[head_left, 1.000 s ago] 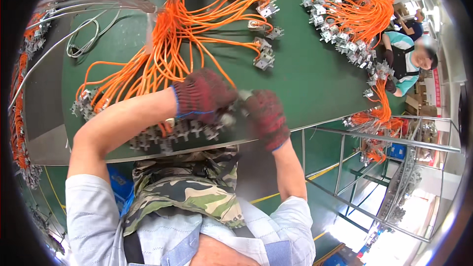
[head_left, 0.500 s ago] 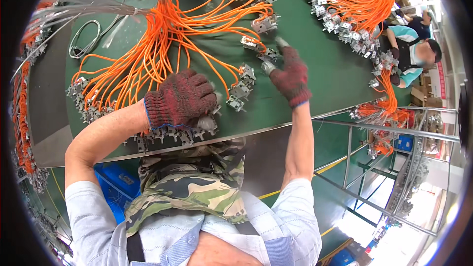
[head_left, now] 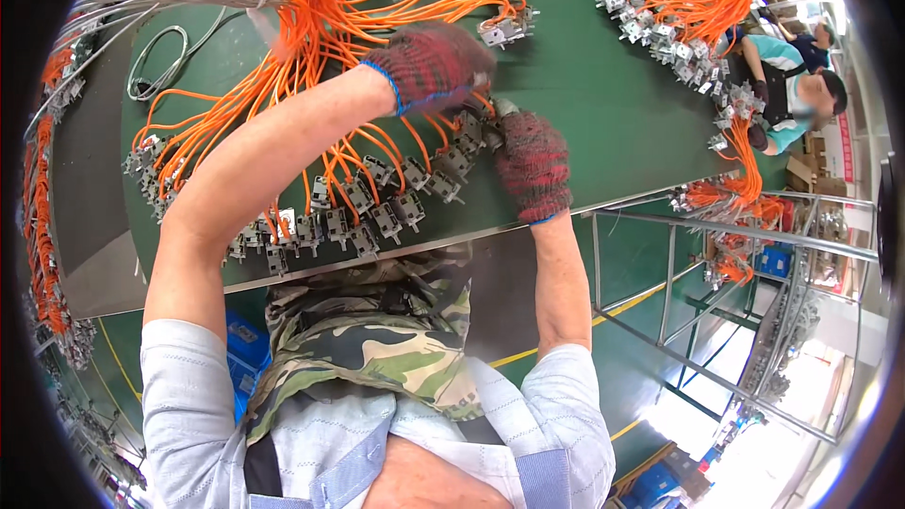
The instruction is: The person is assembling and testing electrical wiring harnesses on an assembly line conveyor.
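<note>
One wide fisheye camera is sitting on the wearer's head and looking steeply down past the shirt (head_left: pixel 320 429), which is filling the lower middle close to the lens. It is facing forward over the near edge of the worktop (head_left: pixel 613 132), farther off. The lens is bowing straight edges near its rim and reaching sideways to a co-worker (head_left: pixel 779 102) beyond the worktop's right-hand end.

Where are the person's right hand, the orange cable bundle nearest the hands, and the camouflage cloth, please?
Right hand (head_left: pixel 534 167), head view: its gloved back.
Orange cable bundle (head_left: pixel 309 24), head view: its dense gathered part.
Camouflage cloth (head_left: pixel 382 351), head view: about its middle.
</note>
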`<state>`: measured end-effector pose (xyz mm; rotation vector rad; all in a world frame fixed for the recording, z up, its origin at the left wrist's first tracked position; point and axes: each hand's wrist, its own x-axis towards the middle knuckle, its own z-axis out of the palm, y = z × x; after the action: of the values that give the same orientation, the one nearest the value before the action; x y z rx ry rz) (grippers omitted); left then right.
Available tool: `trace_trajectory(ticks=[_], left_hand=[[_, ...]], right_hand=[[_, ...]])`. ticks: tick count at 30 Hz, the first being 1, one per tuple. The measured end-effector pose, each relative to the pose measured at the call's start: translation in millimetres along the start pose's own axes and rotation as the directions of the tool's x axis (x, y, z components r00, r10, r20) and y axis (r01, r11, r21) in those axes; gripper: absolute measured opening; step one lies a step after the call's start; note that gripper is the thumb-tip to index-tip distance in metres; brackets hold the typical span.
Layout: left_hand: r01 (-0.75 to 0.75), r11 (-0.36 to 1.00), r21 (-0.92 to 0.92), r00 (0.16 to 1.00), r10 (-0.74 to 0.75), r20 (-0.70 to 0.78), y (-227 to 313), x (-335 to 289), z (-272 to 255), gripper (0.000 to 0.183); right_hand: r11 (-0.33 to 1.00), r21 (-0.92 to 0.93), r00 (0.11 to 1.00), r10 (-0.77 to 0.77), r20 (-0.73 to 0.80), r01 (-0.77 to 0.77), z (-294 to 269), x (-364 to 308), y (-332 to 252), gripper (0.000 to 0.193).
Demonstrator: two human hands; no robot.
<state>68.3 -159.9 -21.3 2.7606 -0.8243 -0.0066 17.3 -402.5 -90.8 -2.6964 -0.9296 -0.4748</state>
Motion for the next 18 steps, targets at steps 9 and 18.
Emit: trace_trajectory(ticks=[9, 18], left_hand=[[0.260, 0.532, -0.806, 0.951, -0.285, 0.118, -22.0, -11.4, 48.1, 0.030], [0.166, 0.804, -0.571, 0.985, -0.160, 0.060, -16.8, -20.5, 36.3, 0.044]], right_hand=[[0.952, 0.269, 0.990, 0.141, 0.030, -0.144, 6.5, 0.1, 6.7, 0.050], [0.997, 0.082, 0.996, -0.011, 0.084, 0.004, -17.7, 14.2, -9.3, 0.101]])
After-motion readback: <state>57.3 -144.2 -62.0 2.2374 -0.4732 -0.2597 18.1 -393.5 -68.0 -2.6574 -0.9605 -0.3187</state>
